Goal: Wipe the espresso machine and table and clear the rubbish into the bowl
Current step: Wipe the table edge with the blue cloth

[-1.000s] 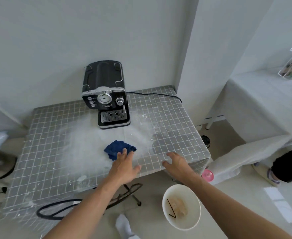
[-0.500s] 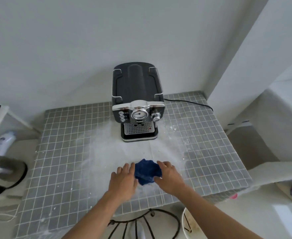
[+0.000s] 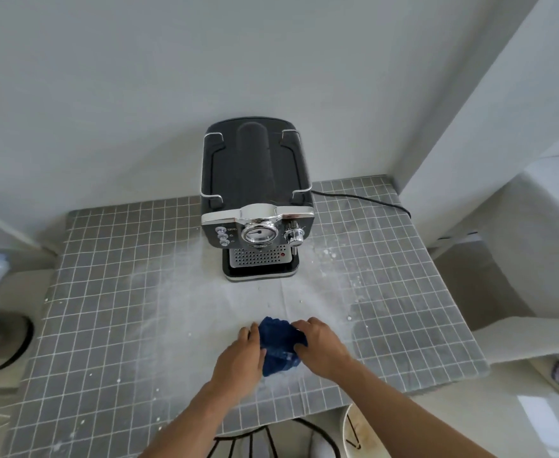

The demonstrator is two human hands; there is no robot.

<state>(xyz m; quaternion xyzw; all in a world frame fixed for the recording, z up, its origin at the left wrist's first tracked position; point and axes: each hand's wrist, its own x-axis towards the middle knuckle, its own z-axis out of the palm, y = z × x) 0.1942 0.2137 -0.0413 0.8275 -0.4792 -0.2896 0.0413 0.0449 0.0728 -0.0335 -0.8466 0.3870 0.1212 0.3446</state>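
A crumpled blue cloth (image 3: 279, 347) is gripped from both sides low in the middle of the frame, the left hand (image 3: 240, 358) and the right hand (image 3: 321, 347) each curled against it on the powder-dusted tiled table (image 3: 106, 292). The black espresso machine (image 3: 256, 200) is seen at frame centre against the wall. A white bowl (image 3: 359, 436) is partly cut off at the lower right edge, below the table.

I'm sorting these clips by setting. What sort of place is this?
Probably a home coffee corner: an espresso machine stands on a small tiled table against a plain wall, with a white bowl on the floor.
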